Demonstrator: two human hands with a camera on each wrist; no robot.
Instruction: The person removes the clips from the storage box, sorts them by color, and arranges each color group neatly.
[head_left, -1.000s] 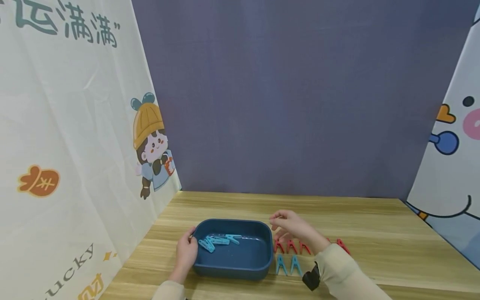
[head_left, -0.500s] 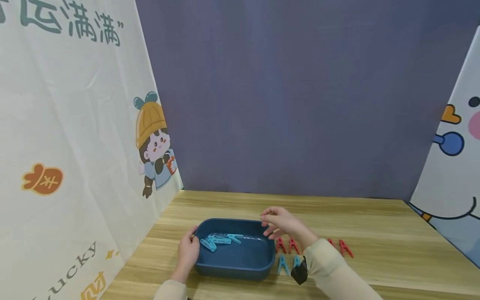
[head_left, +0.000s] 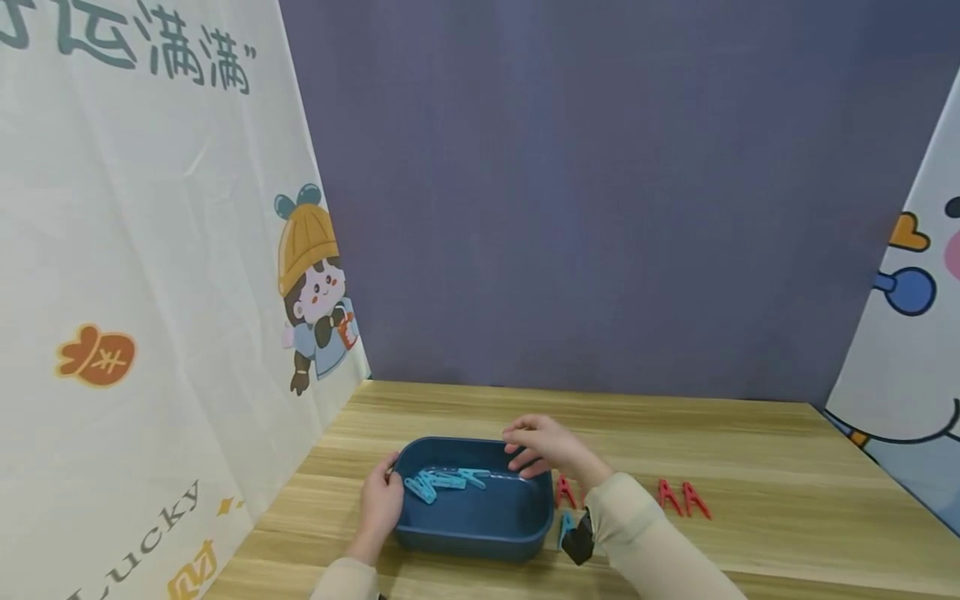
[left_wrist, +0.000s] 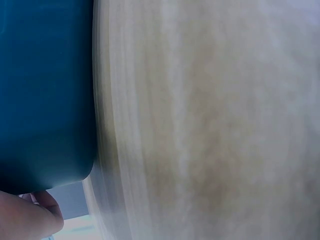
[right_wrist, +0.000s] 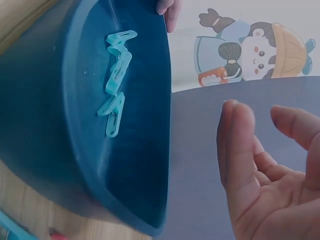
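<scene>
A dark blue rectangular basin (head_left: 465, 546) stands on the table with several light blue clothespins (right_wrist: 117, 75) heaped toward its left end. My left hand (head_left: 381, 500) grips the basin's left end, thumb over the rim; in the left wrist view part of this hand (left_wrist: 30, 217) shows at the basin's corner. Over the back right of the basin hovers my right hand (head_left: 547, 446). Its thumb and loosely bent fingers (right_wrist: 237, 145) are apart, nothing between them. Right of the basin lie a red clothespin (head_left: 566, 492) and a blue clothespin (head_left: 567, 527), partly beside my right sleeve.
Two more red clothespins (head_left: 682, 498) lie farther right on the wooden table (head_left: 787, 483). A dark device (head_left: 577, 542) is strapped at my right wrist. A grey-blue curtain (head_left: 570, 208) closes off the back, and a printed white sheet (head_left: 172, 250) hangs at the left.
My right hand has moved left from beside the basin's right end to over it. Its sleeve now covers some clothespins that showed before. My left hand keeps its grip.
</scene>
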